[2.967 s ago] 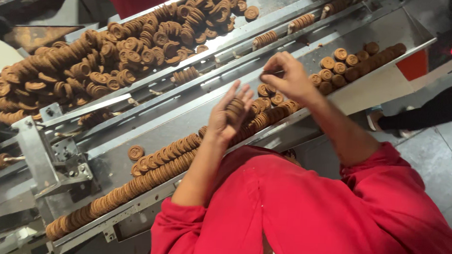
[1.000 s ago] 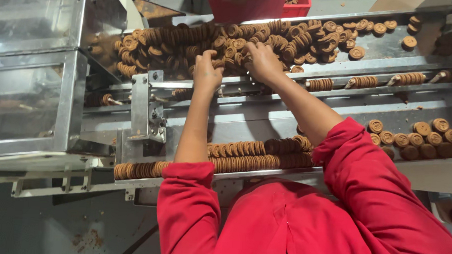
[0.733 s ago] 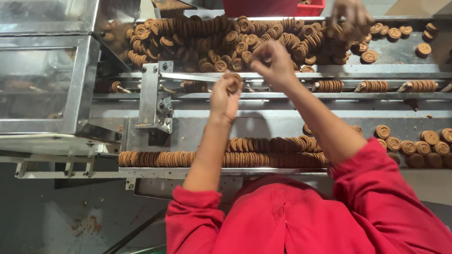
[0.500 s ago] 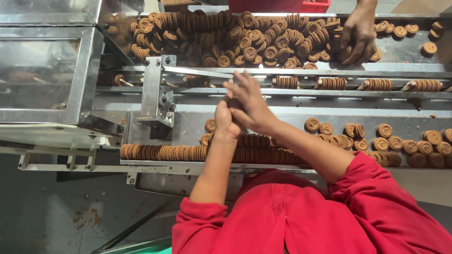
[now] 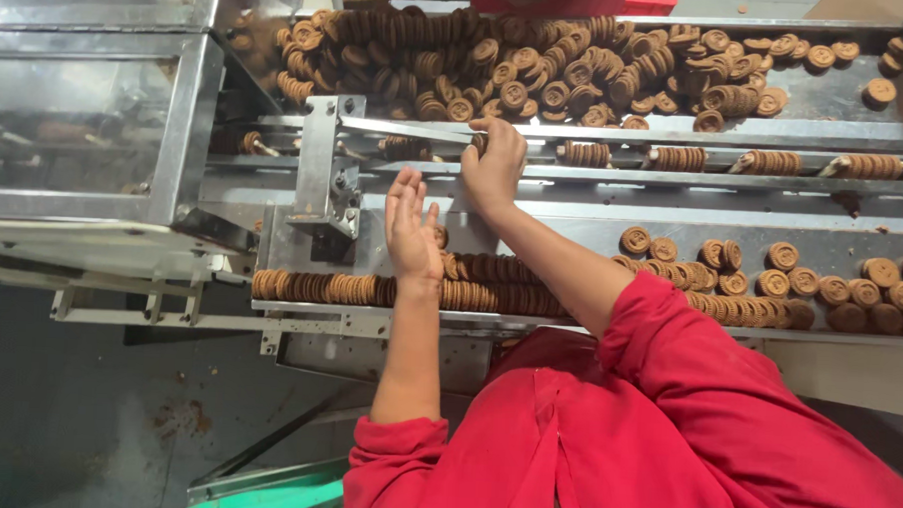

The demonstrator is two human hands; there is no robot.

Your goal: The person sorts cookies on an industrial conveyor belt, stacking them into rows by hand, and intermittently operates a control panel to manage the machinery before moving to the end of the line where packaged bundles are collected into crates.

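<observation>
My right hand (image 5: pixel 494 170) reaches to the middle metal channel (image 5: pixel 614 176), its fingers curled on a short stack of round brown biscuits (image 5: pixel 478 142). My left hand (image 5: pixel 412 228) is held flat and open, fingers upright, just above the near row of biscuits standing on edge (image 5: pixel 310 286). More short stacks (image 5: pixel 675 158) lie along the middle channel to the right. Both my sleeves are red.
A big heap of biscuits (image 5: pixel 538 67) fills the far belt. Loose biscuits (image 5: pixel 830 292) lie flat on the near tray at the right. A metal bracket (image 5: pixel 324 169) stands left of my hands, beside a glass-sided housing (image 5: pixel 86 121). A red crate (image 5: pixel 580 0) sits beyond.
My hands were together over the near tray; the right one has moved up to the middle channel and the left has opened. Another person's hand at the far heap has left view.
</observation>
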